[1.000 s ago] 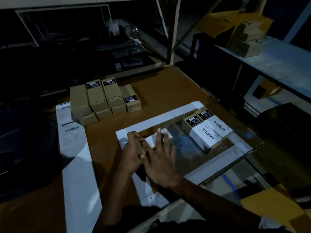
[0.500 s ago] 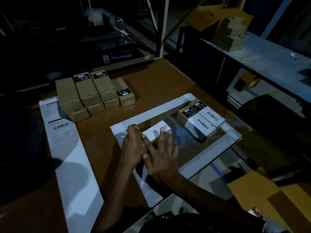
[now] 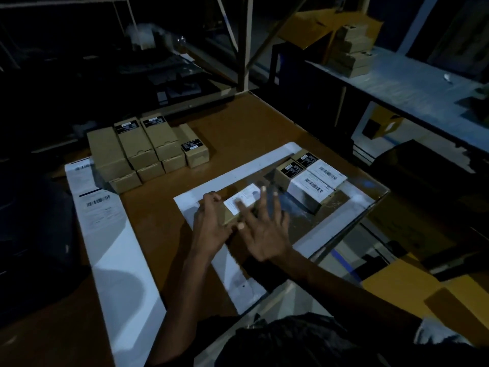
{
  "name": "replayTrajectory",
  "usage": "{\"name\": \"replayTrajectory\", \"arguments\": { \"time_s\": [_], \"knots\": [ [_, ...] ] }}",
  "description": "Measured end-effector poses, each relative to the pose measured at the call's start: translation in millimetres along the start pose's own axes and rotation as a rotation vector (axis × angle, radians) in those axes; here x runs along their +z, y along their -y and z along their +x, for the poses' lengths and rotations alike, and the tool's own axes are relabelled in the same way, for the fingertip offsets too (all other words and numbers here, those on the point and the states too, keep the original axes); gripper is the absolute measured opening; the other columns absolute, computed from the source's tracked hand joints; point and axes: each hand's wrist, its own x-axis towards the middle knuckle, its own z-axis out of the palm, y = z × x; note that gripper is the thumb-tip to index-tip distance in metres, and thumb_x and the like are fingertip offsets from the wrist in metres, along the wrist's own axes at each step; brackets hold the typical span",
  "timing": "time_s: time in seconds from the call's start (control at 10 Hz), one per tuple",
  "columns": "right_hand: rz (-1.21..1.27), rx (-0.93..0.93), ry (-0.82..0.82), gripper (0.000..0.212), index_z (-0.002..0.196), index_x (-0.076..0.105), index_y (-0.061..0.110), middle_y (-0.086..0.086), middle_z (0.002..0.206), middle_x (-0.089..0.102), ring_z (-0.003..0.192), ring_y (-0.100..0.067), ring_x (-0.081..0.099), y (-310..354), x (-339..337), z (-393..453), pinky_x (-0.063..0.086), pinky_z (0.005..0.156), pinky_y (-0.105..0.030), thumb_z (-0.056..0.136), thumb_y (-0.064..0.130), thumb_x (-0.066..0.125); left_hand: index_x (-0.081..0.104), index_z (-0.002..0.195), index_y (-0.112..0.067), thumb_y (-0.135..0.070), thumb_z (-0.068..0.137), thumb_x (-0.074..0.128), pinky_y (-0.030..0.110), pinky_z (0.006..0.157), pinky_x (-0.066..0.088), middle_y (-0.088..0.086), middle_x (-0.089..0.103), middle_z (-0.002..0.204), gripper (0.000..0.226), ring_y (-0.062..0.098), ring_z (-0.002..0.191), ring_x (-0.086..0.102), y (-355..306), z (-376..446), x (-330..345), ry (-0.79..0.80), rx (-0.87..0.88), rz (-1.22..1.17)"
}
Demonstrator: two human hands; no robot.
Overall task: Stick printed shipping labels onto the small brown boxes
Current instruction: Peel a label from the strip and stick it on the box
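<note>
A small brown cardboard box (image 3: 232, 217) is lying flat on the brown wooden tabletop (image 3: 238, 133), inside a white rectangular frame outline (image 3: 239, 172) that is laid on the surface. A white printed shipping label (image 3: 244, 198) is seen on the box's top face. The box's near left end is gripped by the left hand (image 3: 211, 226), its fingers curled round the edge. The right hand (image 3: 264, 229) is spread flat with straight fingers, and the label is pressed by its fingertips (image 3: 241, 206); nothing is clasped in it.

Just beyond, toward the frame's far right corner, two small brown boxes with white barcode labels (image 3: 311, 181) are set side by side, touching, each with a black sticker at its far end. Well apart, at the tabletop's far left, a cluster of unlabelled brown cardboard boxes (image 3: 143, 149) is stacked in rows, several marked with black stickers. A long white strip of label backing (image 3: 105, 234) with printed barcodes is stretched along the left edge of the tabletop, its far end tucked under that cluster. On a pale shelf (image 3: 412, 83) at the upper right, a further pile of brown boxes (image 3: 349, 51) is stacked. The surroundings are dim.
</note>
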Motion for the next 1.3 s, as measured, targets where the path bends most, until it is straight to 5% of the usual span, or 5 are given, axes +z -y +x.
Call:
{"name": "replayTrajectory", "arguments": {
  "time_s": [0.3,0.5,0.8,1.1,1.3],
  "knots": [
    [0.464,0.089,-0.15,0.083,0.159,-0.001,0.023,-0.007,0.165,0.018,0.15,-0.03,0.017,-40,-22,13,0.025,0.117,-0.057,0.097,0.066,0.034,0.037,0.128,-0.03,-0.015,0.069,0.087,0.035,0.094,0.032,-0.015,0.047,0.116,0.079,0.011,0.116,0.04,-23,-10,3,0.045,0.05,0.089],
    [0.747,0.033,0.073,0.022,0.11,0.059,0.026,0.013,0.102,0.066,0.103,-0.014,0.066,-103,-46,28,0.051,0.076,-0.015,0.093,0.036,0.069,0.036,0.124,-0.045,-0.024,0.072,0.085,0.035,0.108,0.02,-0.012,0.043,0.14,0.075,0.013,0.134,0.02,-49,-4,18,0.038,0.182,0.272],
    [0.936,-0.151,0.257,0.049,0.107,0.051,0.021,0.005,0.11,0.061,0.108,-0.008,0.062,-155,-79,30,0.054,0.08,-0.027,0.076,0.039,0.085,0.047,0.137,-0.029,-0.03,0.07,0.058,0.039,0.117,0.012,-0.008,0.031,0.152,0.067,0.024,0.146,0.014,-90,11,48,-0.032,0.092,0.329],
    [0.099,-0.094,0.212,0.067,0.124,0.035,0.038,0.003,0.134,0.033,0.119,-0.023,0.046,-143,-67,11,0.048,0.091,-0.036,0.072,0.076,0.055,0.045,0.136,-0.027,-0.046,0.08,0.065,0.044,0.101,0.047,0.001,0.053,0.137,0.063,0.024,0.127,0.051,-54,1,129,-0.334,-0.34,0.268],
    [0.025,-0.19,0.271,0.086,0.147,0.022,0.035,-0.003,0.152,0.021,0.133,-0.031,0.036,-153,-64,12,0.048,0.097,-0.04,0.079,0.074,0.058,0.047,0.139,-0.017,-0.007,0.093,0.061,0.024,0.088,0.045,0.004,0.058,0.128,0.049,0.026,0.113,0.059,-73,-32,154,-0.392,-0.404,0.115]
  ]
}}
